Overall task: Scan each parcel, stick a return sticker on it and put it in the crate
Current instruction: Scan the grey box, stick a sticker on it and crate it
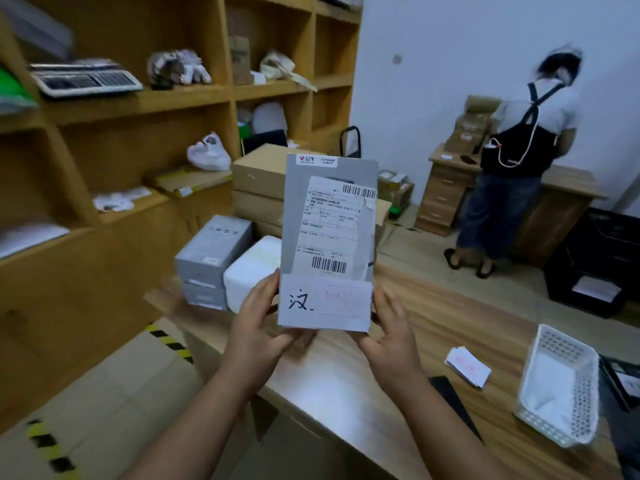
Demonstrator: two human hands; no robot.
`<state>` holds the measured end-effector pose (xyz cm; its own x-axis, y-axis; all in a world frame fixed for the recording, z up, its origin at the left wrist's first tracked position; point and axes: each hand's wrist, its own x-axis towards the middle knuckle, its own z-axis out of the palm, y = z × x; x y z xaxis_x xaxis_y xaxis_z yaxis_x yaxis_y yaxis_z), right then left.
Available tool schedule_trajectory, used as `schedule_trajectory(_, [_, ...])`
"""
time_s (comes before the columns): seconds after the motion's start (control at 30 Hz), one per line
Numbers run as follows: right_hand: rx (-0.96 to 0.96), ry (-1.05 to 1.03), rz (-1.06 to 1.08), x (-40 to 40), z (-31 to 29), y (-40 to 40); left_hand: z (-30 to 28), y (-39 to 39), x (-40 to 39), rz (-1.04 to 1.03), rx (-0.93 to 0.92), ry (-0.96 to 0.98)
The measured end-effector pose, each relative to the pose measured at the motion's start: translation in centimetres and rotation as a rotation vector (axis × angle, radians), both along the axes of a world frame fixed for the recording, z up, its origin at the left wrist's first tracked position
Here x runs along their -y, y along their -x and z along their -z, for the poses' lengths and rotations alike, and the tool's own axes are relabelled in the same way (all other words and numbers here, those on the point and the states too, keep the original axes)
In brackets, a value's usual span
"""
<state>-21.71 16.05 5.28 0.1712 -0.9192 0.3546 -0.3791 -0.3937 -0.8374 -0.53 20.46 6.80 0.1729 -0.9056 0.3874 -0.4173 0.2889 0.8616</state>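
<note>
Parcel [329, 233] gripped by left hand [256, 327], right hand [391, 336] (basket [585, 393] papered).

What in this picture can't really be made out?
- Head view: small print on the shipping label of the grey parcel is too fine.
- The parcel's back faces away; the fingers behind it are hidden.
- The red marks on the sticker are faint and blurred.
- Shelf items are blurred.
- No crate is identifiable.
</note>
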Motion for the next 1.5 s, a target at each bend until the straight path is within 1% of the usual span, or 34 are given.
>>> schedule_trajectory(0.13, [0.004,0.043,-0.149,-3.5,-2.1,-5.6,-1.2,-5.3,-5.7,-0.111,0.000,0.026])
schedule_trajectory(0.23, [0.016,0.018,-0.282,-7.4,-3.2,-11.8,-1.5,-10.4,-11.9,-0.217,-0.008,0.043])
schedule_trajectory(0.3, [0.017,-0.015,-0.367,-10.6,-3.2,-16.6,-1.5,-14.1,-16.8,-0.332,-0.020,0.038])
schedule_trajectory(0.5, [-0.062,0.016,-0.707,-20.9,-2.9,-32.2,0.4,-24.7,-32.5,-0.706,-0.051,0.010])
schedule_trajectory(0.67, [-0.135,-0.017,-1.042,-29.7,-2.0,-44.8,1.3,-31.0,-45.0,-1.014,-0.129,0.011])
schedule_trajectory(0.77, [-0.146,-0.071,-1.240,-35.5,-0.8,-51.4,2.2,-33.7,-51.8,-1.205,-0.120,-0.007])
schedule_trajectory(0.83, [-0.150,-0.095,-1.372,-39.5,0.0,-55.3,3.0,-35.3,-56.1,-1.322,-0.129,-0.038])
schedule_trajectory(0.97, [-0.184,-0.117,-1.620,-46.7,1.7,-63.2,4.2,-38.1,-63.7,-1.550,-0.055,-0.106])
schedule_trajectory(1.1, [-0.226,-0.147,-1.827,-53.0,2.7,-69.8,4.3,-39.7,-68.9,-1.726,-0.101,-0.115])
schedule_trajectory(1.2, [-0.268,-0.103,-1.980,-57.7,3.6,-73.4,4.7,-39.9,-72.0,-1.869,-0.141,-0.129])
schedule_trajectory(1.33, [-0.345,-0.039,-2.174,-63.9,6.4,-75.7,7.5,-38.4,-75.2,-2.062,-0.287,-0.113])
schedule_trajectory(1.5, [-0.537,-0.101,-2.362,-70.2,10.6,-75.4,11.6,-36.0,-78.3,-2.240,-0.497,-0.116])
